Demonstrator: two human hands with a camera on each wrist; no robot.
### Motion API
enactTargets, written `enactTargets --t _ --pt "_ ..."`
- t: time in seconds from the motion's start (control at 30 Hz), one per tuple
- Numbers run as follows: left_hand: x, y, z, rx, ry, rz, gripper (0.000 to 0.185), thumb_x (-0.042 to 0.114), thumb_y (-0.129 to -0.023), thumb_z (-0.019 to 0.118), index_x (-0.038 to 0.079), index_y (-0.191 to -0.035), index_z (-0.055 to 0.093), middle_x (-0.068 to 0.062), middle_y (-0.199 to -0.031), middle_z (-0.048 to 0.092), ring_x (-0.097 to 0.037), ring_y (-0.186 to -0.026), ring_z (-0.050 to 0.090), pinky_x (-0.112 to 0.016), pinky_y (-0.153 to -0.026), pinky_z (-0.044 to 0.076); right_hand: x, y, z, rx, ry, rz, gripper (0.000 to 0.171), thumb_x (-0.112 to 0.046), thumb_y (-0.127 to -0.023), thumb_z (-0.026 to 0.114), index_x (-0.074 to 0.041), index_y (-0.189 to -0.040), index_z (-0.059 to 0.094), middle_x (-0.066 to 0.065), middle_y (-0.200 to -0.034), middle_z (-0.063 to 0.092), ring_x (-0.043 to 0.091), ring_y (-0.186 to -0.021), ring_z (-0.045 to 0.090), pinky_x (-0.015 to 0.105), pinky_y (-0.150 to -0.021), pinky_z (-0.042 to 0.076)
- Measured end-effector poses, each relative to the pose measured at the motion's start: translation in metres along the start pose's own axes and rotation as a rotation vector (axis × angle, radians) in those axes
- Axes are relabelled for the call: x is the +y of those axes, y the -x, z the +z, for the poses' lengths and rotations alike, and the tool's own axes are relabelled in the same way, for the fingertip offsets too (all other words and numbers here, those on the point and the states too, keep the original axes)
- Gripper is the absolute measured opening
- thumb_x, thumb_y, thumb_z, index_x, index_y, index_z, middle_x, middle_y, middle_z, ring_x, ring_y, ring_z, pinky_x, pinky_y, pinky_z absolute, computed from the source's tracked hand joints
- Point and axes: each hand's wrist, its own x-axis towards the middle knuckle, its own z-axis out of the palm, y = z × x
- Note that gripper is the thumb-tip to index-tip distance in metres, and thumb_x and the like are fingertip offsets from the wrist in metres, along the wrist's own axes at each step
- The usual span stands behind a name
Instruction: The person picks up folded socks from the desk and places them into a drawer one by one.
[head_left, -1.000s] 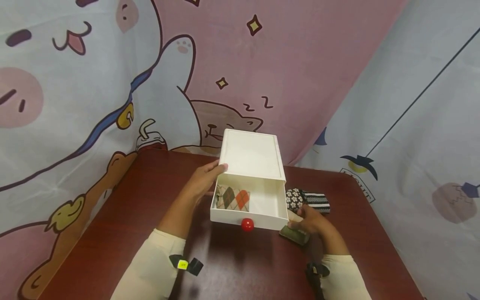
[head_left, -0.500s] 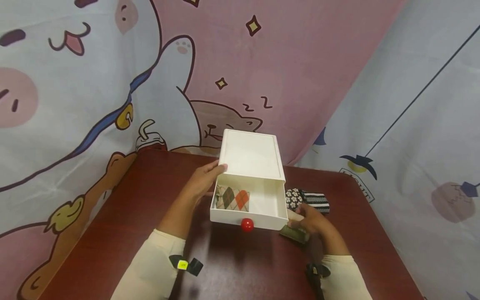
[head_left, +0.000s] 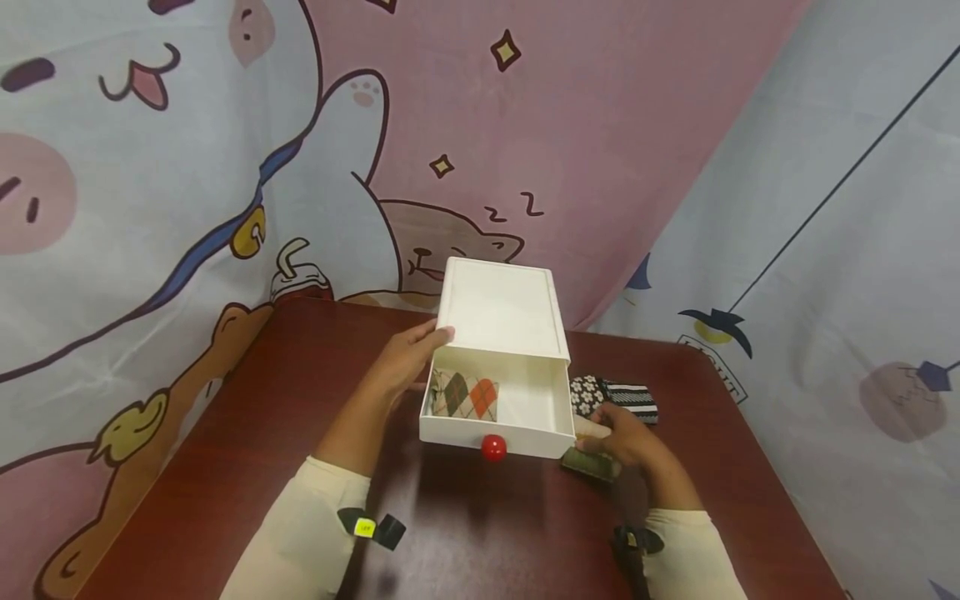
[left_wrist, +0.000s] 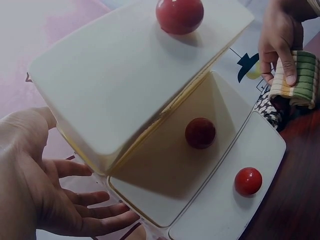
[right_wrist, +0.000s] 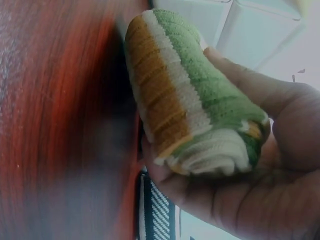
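A white drawer box stands on the dark red table, its drawer with a red knob pulled out. A folded argyle sock lies in the drawer's left half. My left hand rests flat with straight fingers against the box's left side. My right hand grips a rolled green, orange and cream striped sock just right of the drawer's front corner, low over the table.
A floral sock roll and a black-and-white striped roll lie on the table right of the box. A cartoon-print cloth hangs behind and to both sides. The table edge runs close behind the box.
The right hand has lifted slightly and shifted a little toward the drawer with the striped sock roll. The left hand and the box have not moved.
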Motion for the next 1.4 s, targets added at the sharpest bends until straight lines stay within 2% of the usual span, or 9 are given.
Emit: enactTargets --t 0.23,0.47,0.63,0.93,1.13,1.4 --pt "0.001 0.000 0.000 0.003 -0.001 -0.003 0.077 0.057 -0.103 0.065 0.028 -0.170 0.041 -0.021 -0.163 0.056 -0.042 -0.145 0.060 -0.065 -0.109 0.057 0.000 0.003 -0.004 0.001 -0.047 -0.030 0.041 -0.006 -0.085 0.091 0.001 -0.104 0.056 0.011 -0.096 0.068 0.021 -0.085 0.059 0.032 -0.070 0.052" --pt "0.000 0.002 0.001 0.007 -0.016 -0.002 0.078 0.057 -0.103 0.064 0.027 -0.171 0.040 -0.022 -0.163 0.056 -0.043 -0.144 0.060 -0.065 -0.109 0.057 -0.002 0.008 -0.014 -0.028 -0.034 -0.114 0.039 -0.009 -0.088 0.090 0.002 -0.107 0.058 0.009 -0.093 0.070 0.020 -0.084 0.062 0.030 -0.072 0.054" --pt "-0.001 0.002 0.001 0.004 -0.010 -0.004 0.077 0.057 -0.103 0.064 0.028 -0.171 0.040 -0.022 -0.162 0.057 -0.043 -0.143 0.062 -0.064 -0.110 0.057 -0.005 0.012 -0.022 -0.018 -0.012 -0.159 0.038 -0.009 -0.088 0.090 0.001 -0.110 0.060 0.009 -0.092 0.070 0.019 -0.082 0.062 0.030 -0.073 0.054" --pt "-0.002 0.000 0.001 -0.006 0.002 0.000 0.076 0.056 -0.104 0.063 0.027 -0.171 0.039 -0.022 -0.163 0.055 -0.043 -0.144 0.060 -0.066 -0.111 0.055 -0.017 0.020 -0.028 0.065 0.006 -0.186 0.041 -0.016 -0.090 0.090 -0.001 -0.115 0.062 0.011 -0.095 0.072 0.016 -0.079 0.062 0.028 -0.066 0.054" --pt "-0.001 0.001 0.001 -0.003 -0.002 0.003 0.076 0.056 -0.104 0.063 0.028 -0.171 0.040 -0.022 -0.163 0.055 -0.043 -0.145 0.060 -0.065 -0.110 0.056 -0.029 0.024 -0.032 0.101 -0.028 -0.238 0.039 -0.012 -0.088 0.091 -0.001 -0.113 0.064 0.013 -0.096 0.072 0.016 -0.079 0.062 0.028 -0.064 0.056" --pt "-0.001 0.003 0.003 0.015 -0.002 0.003 0.074 0.056 -0.104 0.063 0.029 -0.169 0.043 -0.019 -0.167 0.052 -0.043 -0.151 0.054 -0.067 -0.113 0.053 -0.047 0.038 -0.040 0.150 -0.063 -0.246 0.038 -0.012 -0.088 0.091 -0.002 -0.115 0.066 0.017 -0.103 0.072 0.018 -0.081 0.064 0.029 -0.063 0.057"
